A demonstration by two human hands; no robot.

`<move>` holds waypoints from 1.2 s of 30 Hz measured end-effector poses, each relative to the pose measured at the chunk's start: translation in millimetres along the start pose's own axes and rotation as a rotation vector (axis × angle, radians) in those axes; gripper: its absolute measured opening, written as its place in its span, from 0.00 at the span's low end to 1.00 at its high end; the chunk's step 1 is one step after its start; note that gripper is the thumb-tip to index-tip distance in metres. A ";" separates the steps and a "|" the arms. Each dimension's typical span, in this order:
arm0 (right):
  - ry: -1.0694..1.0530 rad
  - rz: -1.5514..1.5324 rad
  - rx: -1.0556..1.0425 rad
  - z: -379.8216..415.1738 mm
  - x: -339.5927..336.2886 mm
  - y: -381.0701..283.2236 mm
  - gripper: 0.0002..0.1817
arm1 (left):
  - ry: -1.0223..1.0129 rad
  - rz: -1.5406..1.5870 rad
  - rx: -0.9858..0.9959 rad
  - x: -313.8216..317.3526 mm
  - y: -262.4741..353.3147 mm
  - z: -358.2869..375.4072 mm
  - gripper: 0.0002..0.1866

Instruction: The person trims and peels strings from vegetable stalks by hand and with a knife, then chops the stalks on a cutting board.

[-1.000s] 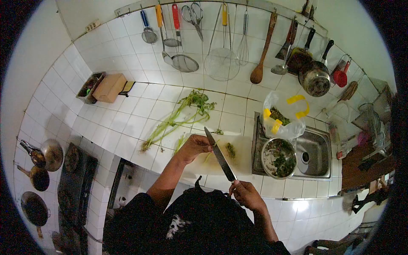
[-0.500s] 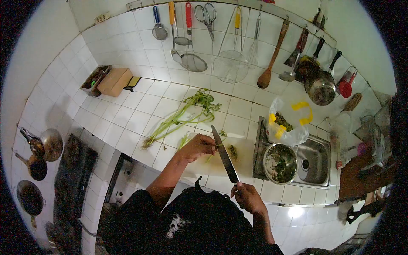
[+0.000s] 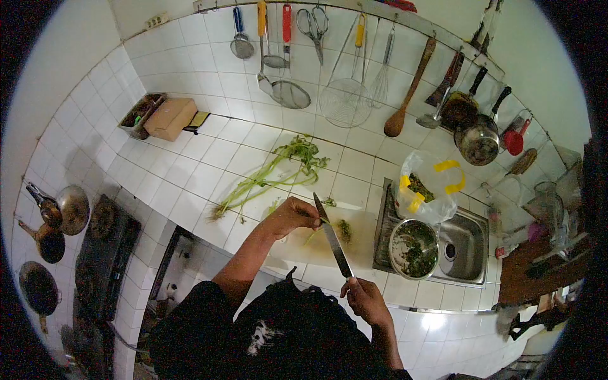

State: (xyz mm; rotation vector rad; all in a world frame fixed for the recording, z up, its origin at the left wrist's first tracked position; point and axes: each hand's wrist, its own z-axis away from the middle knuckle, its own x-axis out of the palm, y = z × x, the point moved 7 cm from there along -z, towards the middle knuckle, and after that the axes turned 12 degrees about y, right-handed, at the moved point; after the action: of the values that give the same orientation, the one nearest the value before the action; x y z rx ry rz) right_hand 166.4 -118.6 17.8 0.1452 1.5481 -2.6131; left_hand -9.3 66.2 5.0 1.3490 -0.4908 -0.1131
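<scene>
Leafy greens point(image 3: 303, 152) lie long-stemmed on the tiled counter point(image 3: 196, 177), at about 10 o'clock from the pale cutting board point(image 3: 354, 250), roots towards 8 o'clock and leaves towards 2. The left hand point(image 3: 291, 216) is over the board, its fingers nearly closed in a pinch that seems to hold a thin green stem point(image 3: 326, 221) beside the blade. The right hand point(image 3: 368, 302) has its fingers wrapped round the handle of a knife point(image 3: 334, 244), whose tip points to 11 o'clock. A small chopped heap point(image 3: 344, 229) sits just right of the blade, at 1 o'clock from the handle. At 3 o'clock from the board is a metal bowl point(image 3: 398, 246) of cut greens, with a plastic bag point(image 3: 443, 208) at 2 o'clock. The step in hand looks like cutting or trimming at the board; another stroke would call for a steady stem and fingertips tucked clear of the edge.
</scene>
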 end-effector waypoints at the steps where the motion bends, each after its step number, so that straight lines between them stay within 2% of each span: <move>1: 0.008 0.006 -0.036 -1.2 0.4 -2.2 0.26 | 0.005 -0.015 -0.030 0.2 -1.6 0.6 0.05; 6: 0.049 0.044 -0.045 -2.5 1.2 -0.3 0.27 | 0.041 0.006 0.032 -5.2 1.0 -0.5 0.08; 11: -0.019 0.074 0.116 3.7 -4.8 4.6 0.26 | 0.027 -0.068 -0.023 -5.0 -1.7 0.8 0.09; 12: -0.020 0.072 0.120 2.2 -3.3 5.8 0.26 | -0.030 -0.130 -0.009 -1.5 -2.9 1.6 0.08; 14: -0.005 0.047 -0.012 -2.1 -1.2 -0.3 0.29 | -0.089 -0.194 0.002 4.0 -5.0 3.3 0.07; 20: -0.023 0.070 0.032 -3.3 -2.1 2.5 0.28 | -0.044 -0.144 0.019 0.8 7.4 1.7 0.07; 23: -0.024 0.082 0.027 -3.7 -2.9 3.1 0.27 | -0.094 -0.162 0.030 2.3 5.2 0.3 0.07; 26: 0.008 0.102 -0.069 -9.9 -1.8 0.4 0.28 | -0.141 -0.128 -0.036 3.9 -12.5 -1.1 0.07; 28: 0.007 0.099 -0.069 -10.9 -1.3 -1.5 0.28 | -0.012 -0.100 -0.009 -1.5 -4.8 -4.2 0.08; 30: 0.001 0.102 -0.073 -11.0 -1.5 -4.7 0.29 | -0.031 -0.027 0.021 -7.8 -8.0 -12.3 0.09; 32: -0.024 0.074 0.024 -8.4 -1.6 -0.3 0.28 | -0.042 0.048 0.054 -12.8 -11.7 -15.9 0.09; 34: -0.020 0.071 0.016 -9.5 -1.9 -1.0 0.28 | 0.028 0.080 -0.036 -9.4 -13.1 -13.7 0.10; 36: -0.014 0.064 0.016 -9.6 -3.8 -0.2 0.28 | 0.013 0.129 -0.052 -4.9 -19.9 -10.6 0.11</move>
State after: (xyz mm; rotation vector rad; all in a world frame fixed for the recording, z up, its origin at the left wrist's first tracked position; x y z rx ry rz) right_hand 170.4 -109.9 13.9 0.1746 1.4927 -2.5728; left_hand -5.4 73.0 -16.7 1.2628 -0.5591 -0.0113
